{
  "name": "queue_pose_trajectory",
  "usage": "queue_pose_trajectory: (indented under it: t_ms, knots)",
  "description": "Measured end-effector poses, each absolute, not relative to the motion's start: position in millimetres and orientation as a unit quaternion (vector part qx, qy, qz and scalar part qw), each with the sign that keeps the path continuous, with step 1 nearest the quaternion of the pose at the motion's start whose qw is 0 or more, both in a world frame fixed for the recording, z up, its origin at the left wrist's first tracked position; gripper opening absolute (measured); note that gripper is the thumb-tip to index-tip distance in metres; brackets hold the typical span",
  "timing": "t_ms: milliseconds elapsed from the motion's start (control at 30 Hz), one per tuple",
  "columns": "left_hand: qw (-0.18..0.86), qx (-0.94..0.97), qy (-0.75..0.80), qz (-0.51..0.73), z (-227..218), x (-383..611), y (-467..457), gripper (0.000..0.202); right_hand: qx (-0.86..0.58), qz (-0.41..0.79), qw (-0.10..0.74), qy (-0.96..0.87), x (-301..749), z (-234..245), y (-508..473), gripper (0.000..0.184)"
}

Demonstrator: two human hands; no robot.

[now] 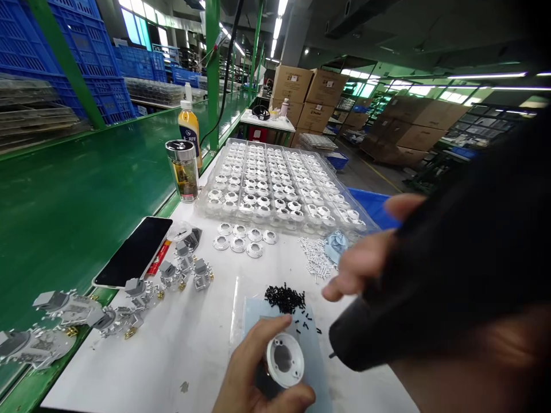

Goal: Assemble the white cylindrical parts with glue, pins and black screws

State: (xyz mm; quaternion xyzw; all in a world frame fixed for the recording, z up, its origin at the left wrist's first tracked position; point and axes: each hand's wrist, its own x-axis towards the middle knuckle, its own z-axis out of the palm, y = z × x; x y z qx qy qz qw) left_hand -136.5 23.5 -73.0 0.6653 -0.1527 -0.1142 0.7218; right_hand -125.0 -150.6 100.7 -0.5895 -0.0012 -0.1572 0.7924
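Note:
My left hand (pixel 252 361) grips a white round housing (pixel 274 358) between thumb and fingers, its hollow side and small holes facing up. A large black electric screwdriver (pixel 365 335) fills the right side, with a short bit at its lower end. My right hand (pixel 364 264) is wrapped around it; the tool hides part of the fingers. The bit stands apart from the housing. A pile of black screws (pixel 284 298) lies on a light blue sheet (pixel 253 310) just beyond my left hand. Farther back are several white rings (pixel 238 245) and a heap of white screws (pixel 316 258).
A clear compartment tray (pixel 275 221) full of white rings stands behind. Grey-and-white assemblies (pixel 138 289), a phone (pixel 133 252), a glass jar (pixel 184 172) and a juice bottle (pixel 189 126) line the left. Beyond runs a green conveyor belt (pixel 86 189). A blue crumpled cloth (pixel 336 246) lies right.

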Motion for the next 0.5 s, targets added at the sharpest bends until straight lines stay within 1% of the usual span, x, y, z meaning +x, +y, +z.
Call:
queue_pose_trajectory:
  t_ms: [67, 133, 167, 233, 300, 433, 500]
  knots:
    - [0.71, 0.686, -0.115, -0.108, -80, -141, 24, 0.07, -0.627, -0.145, 0.765, -0.011, -121, 92, -149, 0.046]
    - [0.714, 0.68, -0.132, -0.104, -82, -140, 22, 0.069, -0.616, -0.138, 0.775, -0.013, -118, 74, -145, 0.042]
    - [0.72, 0.67, -0.154, -0.097, -81, -137, 21, 0.062, -0.603, -0.153, 0.783, -0.019, -117, 64, -144, 0.043]
    - [0.724, 0.657, -0.194, -0.079, -77, -131, 18, 0.042, -0.583, -0.2, 0.787, -0.031, -116, 44, -142, 0.051]
    - [0.71, 0.666, -0.212, -0.08, -72, -125, 15, 0.028, -0.583, -0.216, 0.782, -0.037, -115, 31, -142, 0.058]
    - [0.676, 0.699, -0.187, -0.14, -68, -123, 15, 0.014, -0.601, -0.182, 0.777, -0.042, -112, 21, -143, 0.058]
    - [0.664, 0.714, -0.163, -0.148, -67, -125, 16, 0.011, -0.592, -0.2, 0.78, -0.039, -111, 21, -145, 0.058]
